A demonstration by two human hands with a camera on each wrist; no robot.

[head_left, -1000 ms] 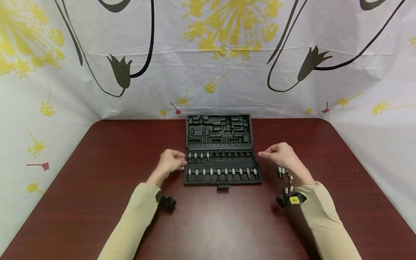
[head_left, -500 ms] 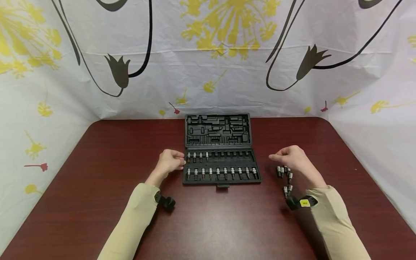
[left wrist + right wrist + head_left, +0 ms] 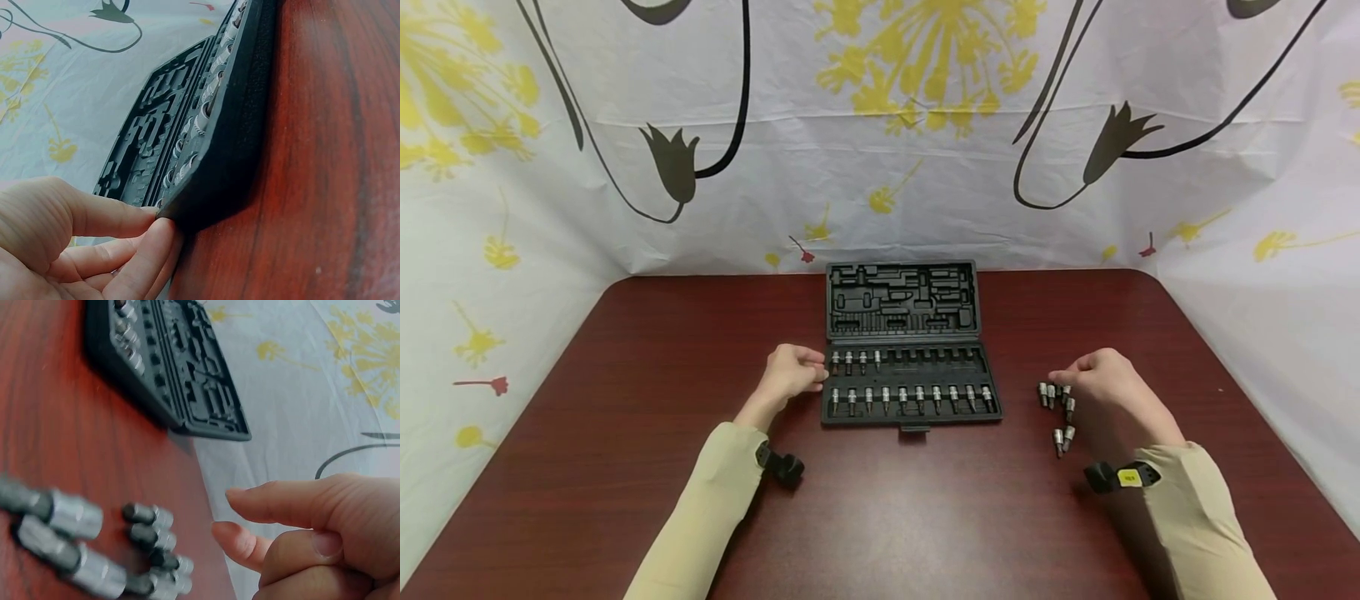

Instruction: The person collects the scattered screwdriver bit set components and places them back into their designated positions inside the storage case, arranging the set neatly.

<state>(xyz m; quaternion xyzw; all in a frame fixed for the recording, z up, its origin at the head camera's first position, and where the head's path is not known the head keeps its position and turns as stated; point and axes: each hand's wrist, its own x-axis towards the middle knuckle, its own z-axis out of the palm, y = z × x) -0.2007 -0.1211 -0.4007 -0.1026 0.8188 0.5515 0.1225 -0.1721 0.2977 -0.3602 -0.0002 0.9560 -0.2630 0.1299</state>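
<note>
A black bit socket case (image 3: 913, 382) lies open on the table, its lid leaning back. Silver bit sockets fill its front row; its back row has several at the left and bare slots on the right. My left hand (image 3: 788, 372) holds the case at its left edge, thumb and finger pinching the corner (image 3: 172, 212) in the left wrist view. On the right, my right hand (image 3: 1105, 377) hovers above loose bit sockets (image 3: 1051, 395). Its thumb and forefinger are apart with nothing between them, the other fingers bent, in the right wrist view. Blurred bit sockets (image 3: 103, 575) lie below it.
The dark red wooden table (image 3: 685, 350) reaches to a white patterned cloth (image 3: 955, 192) behind and at the sides. Two of the loose bit sockets (image 3: 1059, 440) lie nearer the front, apart from the others. A black camera (image 3: 1103, 477) sits on the right wrist.
My right hand has drawn away from the case's right edge and moved right, over the loose bit sockets. The left hand stays at the case's left edge.
</note>
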